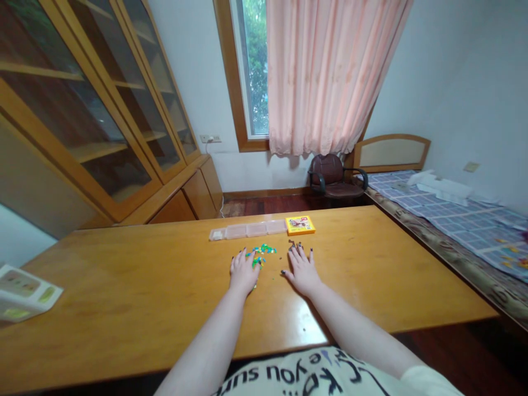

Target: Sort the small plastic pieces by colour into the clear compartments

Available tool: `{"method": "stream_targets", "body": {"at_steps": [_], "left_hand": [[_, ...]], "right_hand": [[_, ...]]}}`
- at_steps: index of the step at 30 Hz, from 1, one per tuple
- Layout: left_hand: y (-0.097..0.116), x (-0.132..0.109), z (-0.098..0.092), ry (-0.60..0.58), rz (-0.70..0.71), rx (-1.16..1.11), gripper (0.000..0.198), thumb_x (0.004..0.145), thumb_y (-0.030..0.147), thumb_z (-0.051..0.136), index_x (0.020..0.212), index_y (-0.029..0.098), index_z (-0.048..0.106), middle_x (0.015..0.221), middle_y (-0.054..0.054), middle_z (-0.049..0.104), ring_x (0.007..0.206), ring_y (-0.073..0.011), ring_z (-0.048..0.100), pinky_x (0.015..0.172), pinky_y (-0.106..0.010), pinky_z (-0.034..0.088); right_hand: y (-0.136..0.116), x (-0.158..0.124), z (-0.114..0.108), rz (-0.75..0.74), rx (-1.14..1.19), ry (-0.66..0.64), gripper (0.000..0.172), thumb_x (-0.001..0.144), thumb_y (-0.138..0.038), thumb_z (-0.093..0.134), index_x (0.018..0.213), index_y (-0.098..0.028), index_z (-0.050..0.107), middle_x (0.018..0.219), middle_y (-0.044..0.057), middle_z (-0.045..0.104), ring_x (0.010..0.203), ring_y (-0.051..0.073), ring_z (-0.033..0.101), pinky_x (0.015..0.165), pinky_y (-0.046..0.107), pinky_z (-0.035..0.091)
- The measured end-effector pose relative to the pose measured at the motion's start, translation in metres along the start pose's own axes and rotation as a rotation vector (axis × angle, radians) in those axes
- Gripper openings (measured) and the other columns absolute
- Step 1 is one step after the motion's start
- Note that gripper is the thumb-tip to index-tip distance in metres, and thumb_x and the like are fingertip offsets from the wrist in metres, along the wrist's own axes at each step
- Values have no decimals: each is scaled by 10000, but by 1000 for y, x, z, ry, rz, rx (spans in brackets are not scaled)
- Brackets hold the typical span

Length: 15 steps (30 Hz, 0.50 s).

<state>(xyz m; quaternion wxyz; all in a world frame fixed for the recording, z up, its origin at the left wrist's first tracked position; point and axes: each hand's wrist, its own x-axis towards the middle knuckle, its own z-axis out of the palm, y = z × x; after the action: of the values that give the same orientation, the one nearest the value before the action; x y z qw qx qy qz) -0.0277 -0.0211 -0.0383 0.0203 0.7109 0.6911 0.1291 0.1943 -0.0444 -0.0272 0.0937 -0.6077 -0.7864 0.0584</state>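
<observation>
My left hand (244, 269) lies palm down on the wooden table, fingers stretched out, at the left edge of a loose pile of small green, blue, yellow and white pieces (266, 249). Part of that pile is hidden by the hand. My right hand (304, 269) rests flat with fingers spread. Its fingertips touch or nearly touch a small cluster of dark brown pieces (292, 244). A few single bits lie between the hands. Beyond them stands a row of clear plastic boxes (257, 229), with a flat yellow box (300, 225) at its right end.
The wooden table (165, 291) reaches out on both sides. A white carton (27, 294) stands at its left edge. Behind are a glass-door cabinet (124, 110), a brown office chair (336, 176) and, at right, a bed (445, 206) with papers on it.
</observation>
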Motion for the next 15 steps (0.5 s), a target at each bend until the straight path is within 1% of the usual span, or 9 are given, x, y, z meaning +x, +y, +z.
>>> {"method": "stream_targets", "body": {"at_steps": [4, 7, 9, 11, 13, 15], "left_hand": [[0, -2, -1, 24, 25, 0, 473, 836, 380, 474, 1289, 255, 525, 1407, -105, 423, 1287, -281, 361, 1085, -444, 226], [1, -3, -3, 31, 97, -34, 412, 858, 373, 446, 1247, 299, 562, 1394, -71, 446, 1280, -269, 366, 1084, -453, 230], [2, -4, -4, 18, 153, -53, 392, 865, 382, 440, 1232, 332, 569, 1381, -51, 463, 1284, -267, 359, 1084, -469, 226], [4, -7, -6, -5, 202, -56, 391, 858, 395, 457, 1229, 343, 569, 1376, -47, 468, 1292, -274, 346, 1089, -490, 207], [7, -10, -9, -23, 256, -48, 399, 847, 405, 477, 1232, 349, 563, 1386, -45, 455, 1302, -278, 329, 1099, -510, 171], [12, -15, -11, -33, 323, -29, 425, 838, 432, 488, 1253, 354, 542, 1401, -44, 436, 1322, -283, 297, 1107, -530, 122]], "right_hand": [[-5, -1, -3, -104, 18, -13, 677, 865, -590, 358, 1426, -214, 306, 1510, 84, 232, 1402, 283, 83, 1094, 529, -60], [-4, 1, -3, -127, 24, -27, 644, 853, -614, 370, 1402, -276, 351, 1508, 73, 243, 1394, 310, 102, 1083, 549, -42], [-3, 2, -1, -95, 13, 0, 637, 855, -622, 357, 1387, -271, 380, 1504, 84, 251, 1392, 321, 97, 1077, 559, -52], [-2, 2, 2, -26, 0, 49, 656, 860, -618, 345, 1384, -226, 392, 1503, 110, 245, 1392, 331, 86, 1073, 567, -58], [-1, 2, 5, 35, -5, 101, 658, 866, -604, 349, 1377, -193, 401, 1504, 124, 235, 1389, 337, 91, 1073, 570, -57], [-1, 1, 7, 49, 1, 145, 620, 874, -579, 360, 1360, -200, 425, 1502, 115, 245, 1388, 327, 111, 1080, 561, -50]]}}
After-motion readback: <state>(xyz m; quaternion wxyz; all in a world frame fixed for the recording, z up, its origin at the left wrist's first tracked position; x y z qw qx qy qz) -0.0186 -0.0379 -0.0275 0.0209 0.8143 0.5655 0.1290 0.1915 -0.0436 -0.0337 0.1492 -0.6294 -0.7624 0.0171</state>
